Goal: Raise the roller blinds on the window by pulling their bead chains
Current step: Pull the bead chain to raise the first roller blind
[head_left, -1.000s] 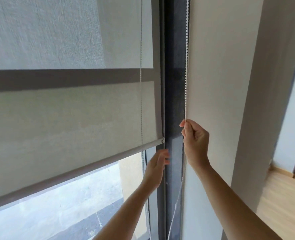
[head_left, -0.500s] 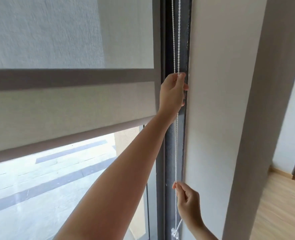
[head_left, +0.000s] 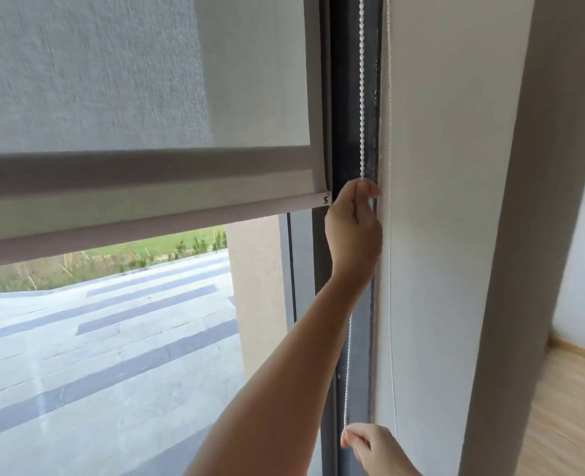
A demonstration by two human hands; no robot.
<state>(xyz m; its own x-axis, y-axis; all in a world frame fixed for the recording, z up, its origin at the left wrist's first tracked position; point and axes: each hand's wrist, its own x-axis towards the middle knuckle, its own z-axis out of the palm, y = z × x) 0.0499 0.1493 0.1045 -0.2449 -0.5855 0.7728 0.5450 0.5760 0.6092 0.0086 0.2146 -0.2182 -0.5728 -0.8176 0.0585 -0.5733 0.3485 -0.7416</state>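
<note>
Higher now, the grey fabric roller blind (head_left: 139, 187); left hand (head_left: 354, 231) and right hand (head_left: 373, 446) each pinch one white bead chain (head_left: 362, 97).

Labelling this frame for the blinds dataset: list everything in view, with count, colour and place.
translucent grey fabric roller blind: 1, grey, upper left, partly raised
grey bottom rail of the blind: 1, grey-brown, crossing the window at mid height
white plastic bead chain: 1 loop, white, two strands hanging along the frame at centre
dark grey window frame: 1, dark grey, vertical, centre
window glass: 1 pane, clear, lower left, paved ground and grass outside
off-white wall: 1, off-white, right of the frame
light wood floor: 1, light brown, lower right
left hand: 1, fingers pinching the chain beside the rail's end
right hand: 1, fingers pinching the chain at the bottom edge
</note>
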